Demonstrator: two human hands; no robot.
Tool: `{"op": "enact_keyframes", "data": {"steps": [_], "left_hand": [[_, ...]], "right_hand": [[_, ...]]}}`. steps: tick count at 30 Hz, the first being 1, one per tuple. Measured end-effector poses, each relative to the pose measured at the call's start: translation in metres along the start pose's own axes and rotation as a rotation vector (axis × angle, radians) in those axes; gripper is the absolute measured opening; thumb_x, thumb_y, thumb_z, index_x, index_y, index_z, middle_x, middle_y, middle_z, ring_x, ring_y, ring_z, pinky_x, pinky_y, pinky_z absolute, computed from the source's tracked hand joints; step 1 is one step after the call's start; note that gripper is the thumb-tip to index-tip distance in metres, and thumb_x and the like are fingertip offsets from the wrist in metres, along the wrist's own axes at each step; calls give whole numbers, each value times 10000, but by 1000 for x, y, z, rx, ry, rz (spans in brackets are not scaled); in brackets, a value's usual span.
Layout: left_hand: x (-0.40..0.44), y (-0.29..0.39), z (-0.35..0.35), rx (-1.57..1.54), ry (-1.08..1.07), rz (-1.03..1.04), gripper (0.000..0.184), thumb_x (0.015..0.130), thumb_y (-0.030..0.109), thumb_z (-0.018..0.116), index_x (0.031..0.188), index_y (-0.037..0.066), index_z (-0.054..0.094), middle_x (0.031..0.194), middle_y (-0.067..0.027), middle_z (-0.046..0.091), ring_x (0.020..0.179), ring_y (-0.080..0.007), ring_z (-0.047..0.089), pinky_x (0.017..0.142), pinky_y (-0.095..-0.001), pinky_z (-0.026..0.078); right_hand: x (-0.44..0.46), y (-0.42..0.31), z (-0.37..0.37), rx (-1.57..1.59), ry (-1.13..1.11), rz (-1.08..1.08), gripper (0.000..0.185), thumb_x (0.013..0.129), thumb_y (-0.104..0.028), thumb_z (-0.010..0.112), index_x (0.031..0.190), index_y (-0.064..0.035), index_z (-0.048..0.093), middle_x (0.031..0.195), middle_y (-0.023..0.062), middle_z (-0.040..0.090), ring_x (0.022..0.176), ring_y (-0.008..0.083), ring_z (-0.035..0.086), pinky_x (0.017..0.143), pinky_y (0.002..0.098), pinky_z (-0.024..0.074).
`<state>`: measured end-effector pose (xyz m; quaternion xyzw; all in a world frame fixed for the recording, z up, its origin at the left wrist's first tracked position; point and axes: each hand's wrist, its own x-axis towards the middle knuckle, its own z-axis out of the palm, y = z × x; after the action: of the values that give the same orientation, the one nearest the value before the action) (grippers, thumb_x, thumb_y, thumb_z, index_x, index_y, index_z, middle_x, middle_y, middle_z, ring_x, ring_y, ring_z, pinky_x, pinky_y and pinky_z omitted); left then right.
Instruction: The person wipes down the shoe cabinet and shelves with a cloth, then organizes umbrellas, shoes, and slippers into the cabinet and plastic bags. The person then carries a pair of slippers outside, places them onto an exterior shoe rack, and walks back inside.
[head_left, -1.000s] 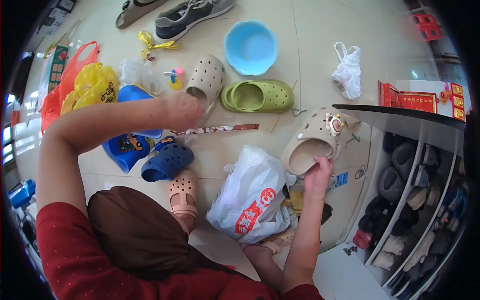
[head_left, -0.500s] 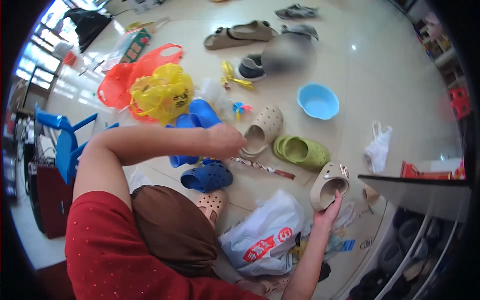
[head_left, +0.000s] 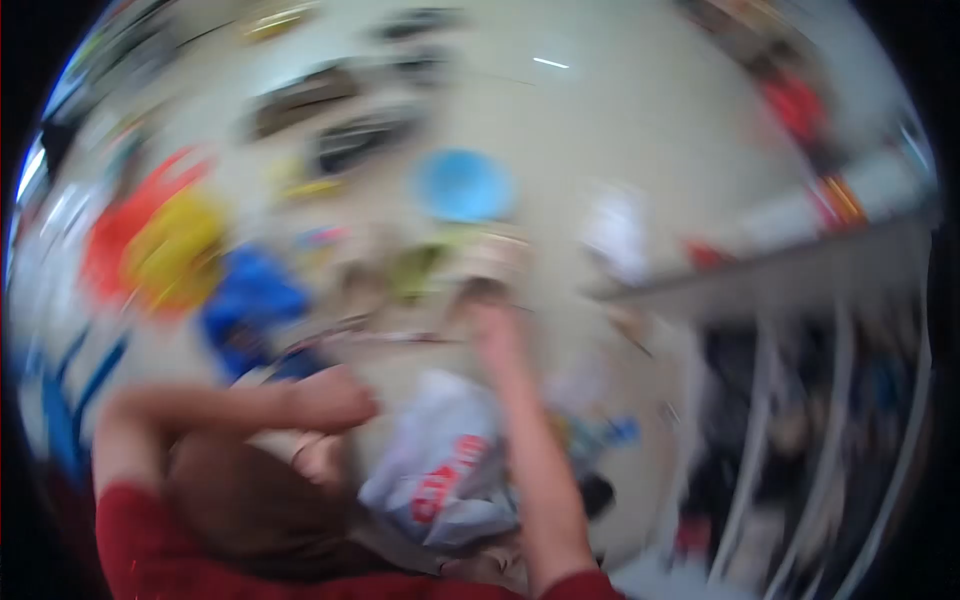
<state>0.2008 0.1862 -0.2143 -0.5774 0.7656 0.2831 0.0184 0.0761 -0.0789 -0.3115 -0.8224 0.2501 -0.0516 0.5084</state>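
Observation:
My right hand (head_left: 490,303) grips a beige clog (head_left: 497,258) by its heel end, over the floor in the middle of the view. Just left of it are a green clog (head_left: 415,272) and another beige clog (head_left: 365,280), both smeared by motion. My left hand (head_left: 345,398) is closed in a fist above my leg; whatever might be inside is hidden. Between my arms lies a white plastic bag (head_left: 440,465) with red print. Blue clogs (head_left: 250,305) sit up and left of my left hand.
A light blue basin (head_left: 463,186) stands beyond the clogs. Red (head_left: 130,235) and yellow bags (head_left: 178,250) lie to the left, brown sandals (head_left: 305,98) farther back. At right, a shoe rack (head_left: 780,420) has a protruding top edge. A white bag (head_left: 618,232) lies near it.
The view has swung right, shifting the floor items left, and is now blurred. My right hand has carried the beige clog close to the green one. My left fist has drawn back toward me.

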Motion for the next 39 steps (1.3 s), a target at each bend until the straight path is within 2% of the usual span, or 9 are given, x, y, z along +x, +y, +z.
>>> {"op": "enact_keyframes", "data": {"steps": [1, 2, 4, 8, 11, 19, 26, 29, 39], "left_hand": [[2, 2, -29, -13, -24, -3, 124, 778, 226, 631, 825, 114, 606, 741, -72, 618, 735, -272, 637, 628, -421, 495], [4, 0, -34, -36, 63, -19, 174, 772, 232, 647, 880, 102, 601, 798, -88, 628, 773, -291, 634, 664, -429, 496], [14, 1, -51, -75, 285, -53, 244, 733, 183, 683, 942, 82, 608, 866, -115, 632, 828, -320, 624, 739, -448, 485], [23, -11, -51, 7, 257, -91, 266, 685, 144, 720, 900, 71, 581, 826, -129, 616, 817, -333, 614, 727, -454, 468], [29, -11, -45, 23, 245, -83, 255, 673, 132, 729, 856, 65, 564, 798, -130, 604, 796, -335, 610, 724, -463, 462], [28, -2, -34, 42, 220, -43, 249, 665, 129, 736, 842, 64, 573, 830, -135, 621, 789, -340, 618, 717, -469, 472], [17, 2, -26, 79, 247, -68, 205, 656, 136, 715, 820, 77, 608, 787, -148, 628, 765, -360, 621, 670, -470, 486], [14, 21, -60, 96, -74, -145, 262, 846, 168, 629, 1083, 83, 558, 977, -163, 628, 875, -366, 615, 736, -485, 498], [21, 4, -58, 113, 145, -4, 221, 846, 213, 630, 1010, 93, 543, 878, -160, 629, 780, -361, 622, 633, -482, 505]], "right_hand": [[8, 15, 5, 135, -3, 76, 251, 878, -239, 563, 908, -13, 667, 995, 136, 660, 971, 252, 605, 818, 433, 475], [25, -25, -5, -224, -146, 361, 365, 830, -216, 589, 1120, 6, 601, 1088, 190, 636, 1058, 293, 585, 891, 446, 461], [18, 0, 7, 123, 381, 94, 782, 752, -140, 563, 1424, 12, 194, 1161, 309, 562, 1136, 402, 556, 987, 422, 438], [-77, -94, -105, 95, -114, 405, 694, 724, -160, 588, 1332, 29, 312, 1069, 300, 601, 1015, 415, 609, 858, 441, 487], [-126, -75, -126, -86, -212, 369, 684, 703, -185, 616, 1291, 45, 355, 1033, 274, 606, 978, 392, 620, 834, 425, 494], [-199, -22, -100, -5, -300, 530, 665, 718, -211, 646, 1233, 110, 377, 1108, 281, 560, 1032, 353, 598, 865, 391, 485], [-180, -47, -97, -177, -301, 362, 745, 685, -260, 688, 1228, 113, 340, 1018, 291, 595, 961, 391, 621, 810, 426, 505], [-177, -63, -111, -101, -258, 346, 755, 684, -260, 677, 1275, 62, 334, 1023, 282, 605, 953, 385, 626, 800, 421, 511], [-169, -75, -113, -94, -198, 377, 810, 693, -263, 669, 1333, 46, 281, 1025, 274, 606, 940, 365, 632, 803, 412, 506]]}}
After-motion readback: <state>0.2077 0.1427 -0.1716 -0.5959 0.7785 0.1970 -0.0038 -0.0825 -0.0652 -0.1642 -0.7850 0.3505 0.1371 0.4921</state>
